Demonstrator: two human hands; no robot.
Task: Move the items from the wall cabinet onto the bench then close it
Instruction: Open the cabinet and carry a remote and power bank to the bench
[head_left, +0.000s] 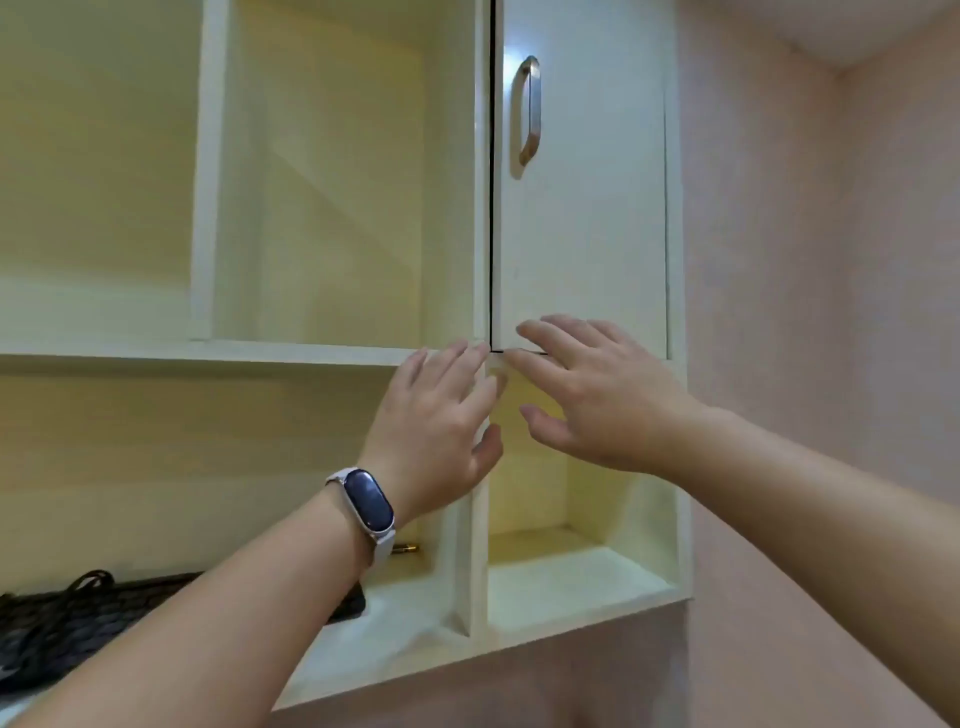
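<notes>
A cream wall cabinet fills the view. Its upper compartments on the left stand open and hold nothing I can see. The right upper door, with a metal handle, is shut. My left hand, with a dark smart band on the wrist, is raised with fingers spread near the door's bottom corner. My right hand is beside it, fingers apart, fingertips over the door's lower edge. Neither hand holds anything. A black woven item lies on the lower left shelf, partly hidden by my left forearm.
A small brass-coloured object lies at the back of the lower shelf behind my left wrist. The lower right niche shows only bare shelf. A pink wall runs along the right of the cabinet.
</notes>
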